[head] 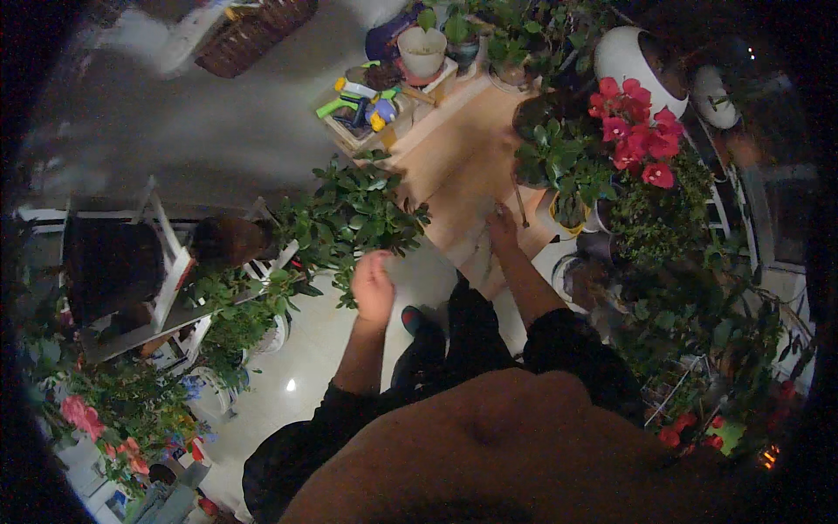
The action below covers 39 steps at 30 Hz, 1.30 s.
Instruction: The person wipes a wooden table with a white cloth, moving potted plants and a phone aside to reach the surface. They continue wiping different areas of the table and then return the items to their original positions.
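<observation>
My left hand (373, 285) is beside a bushy green potted plant (357, 213), its fingertips close to the lower leaves. Whether it touches or grips a leaf is not clear. Over the near end of a wooden table (452, 147) is my right hand (503, 229), its fingers drawn together. Blur hides whether something thin is between them. A thin brown stick (519, 200) lies just right of that hand. Further right a leafy plant stands in a yellow pot (568, 219).
A box (363, 141) of garden tools and a white pot (422, 52) stand at the table's far left. Red flowers (635, 128) and a tilted white planter (628, 62) are at the right. White-framed shelving (173, 285) with plants is on the left. Pale tiled floor (321, 340) lies below.
</observation>
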{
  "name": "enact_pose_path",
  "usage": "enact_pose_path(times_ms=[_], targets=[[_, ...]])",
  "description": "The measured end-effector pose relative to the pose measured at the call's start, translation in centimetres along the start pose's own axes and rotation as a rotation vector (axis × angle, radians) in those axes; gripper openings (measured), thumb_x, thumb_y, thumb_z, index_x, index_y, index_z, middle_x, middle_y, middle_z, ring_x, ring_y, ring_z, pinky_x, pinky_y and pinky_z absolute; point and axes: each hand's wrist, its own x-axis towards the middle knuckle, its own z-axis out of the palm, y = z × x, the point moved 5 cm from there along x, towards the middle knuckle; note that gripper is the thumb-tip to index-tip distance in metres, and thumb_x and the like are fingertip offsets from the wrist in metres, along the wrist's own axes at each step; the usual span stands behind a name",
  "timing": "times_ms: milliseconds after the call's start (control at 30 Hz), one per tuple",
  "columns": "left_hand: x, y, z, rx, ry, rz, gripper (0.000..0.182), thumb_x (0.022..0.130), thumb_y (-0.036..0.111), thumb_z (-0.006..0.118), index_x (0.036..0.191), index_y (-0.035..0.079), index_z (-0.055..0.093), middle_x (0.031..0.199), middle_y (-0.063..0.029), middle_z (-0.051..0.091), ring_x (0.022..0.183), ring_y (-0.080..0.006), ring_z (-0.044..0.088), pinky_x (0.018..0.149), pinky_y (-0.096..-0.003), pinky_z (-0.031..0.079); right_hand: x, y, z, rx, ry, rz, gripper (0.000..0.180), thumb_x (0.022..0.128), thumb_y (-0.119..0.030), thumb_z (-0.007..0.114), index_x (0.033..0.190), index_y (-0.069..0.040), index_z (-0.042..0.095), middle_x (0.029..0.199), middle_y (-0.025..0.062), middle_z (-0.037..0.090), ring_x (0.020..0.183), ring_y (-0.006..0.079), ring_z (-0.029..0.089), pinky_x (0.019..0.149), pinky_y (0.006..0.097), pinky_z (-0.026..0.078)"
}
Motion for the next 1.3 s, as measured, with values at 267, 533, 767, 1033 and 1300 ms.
enact_pose_path(times_ms=[267, 533, 767, 1033, 1300], targets=[[6.4, 7.2, -9.1, 0.375, 0.356, 0.413, 0.065, 0.09, 0.017, 0.064, 0.147, 0.001, 0.037, 0.148, -0.0234, 0.041, 0.135, -0.0409, 0.039, 0.113, -0.0469, 0.028, 0.4, -4.2, -1.5, -0.796, 0.019, -0.344, 0.063, 0.087, -0.03, 0.07, 0.143, -0.012, 0.049, 0.139, 0.0121, 0.054, 0.122, 0.0272, 0.053, 0.102, 0.0374, 0.042], [7.1, 14.9, 4.5, 0.037, 0.022, 0.607, 0.067, 0.093, 0.023, 0.056, 0.15, -0.002, 0.03, 0.151, -0.0297, 0.033, 0.141, -0.046, 0.029, 0.119, -0.0499, 0.016, -7.9, -8.4, 9.9, 0.023, -0.714, 0.082, 0.055, 0.101, -0.046, 0.042, 0.146, -0.014, 0.04, 0.144, 0.0086, 0.046, 0.133, 0.0241, 0.042, 0.111, 0.0443, 0.033], [11.8, 12.0, 16.4, 0.471, -0.336, 0.323, 0.071, 0.093, 0.051, 0.054, 0.15, 0.013, 0.037, 0.147, -0.0238, 0.041, 0.136, -0.0468, 0.035, 0.111, -0.0627, 0.025, -5.7, -26.1, 9.1, -0.117, -0.568, -0.541, 0.049, 0.099, -0.033, 0.053, 0.142, -0.012, 0.045, 0.139, 0.0078, 0.05, 0.126, 0.0203, 0.048, 0.104, 0.038, 0.039], [17.8, 15.0, 15.8, 0.093, -0.153, 0.255, 0.05, 0.087, 0.028, 0.071, 0.129, 0.005, 0.058, 0.133, -0.0218, 0.052, 0.122, -0.0355, 0.051, 0.103, -0.04, 0.043, 1.1, -32.3, 5.5, 0.223, -0.345, -0.224, 0.039, 0.093, -0.012, 0.062, 0.132, -0.009, 0.057, 0.119, 0.0026, 0.061, 0.094, 0.0102, 0.056, 0.08, 0.0236, 0.047], [25.7, 21.9, 20.8, -0.683, -0.325, -0.097, 0.055, 0.09, 0.021, 0.069, 0.138, 0.001, 0.05, 0.121, -0.009, 0.059, 0.108, -0.0182, 0.056, 0.09, -0.0306, 0.047, 4.3, -40.8, 4.4, -0.3, -0.097, -0.676, 0.031, 0.095, -0.011, 0.06, 0.125, -0.006, 0.062, 0.112, 0.0016, 0.064, 0.087, 0.009, 0.056, 0.076, 0.0232, 0.047]])
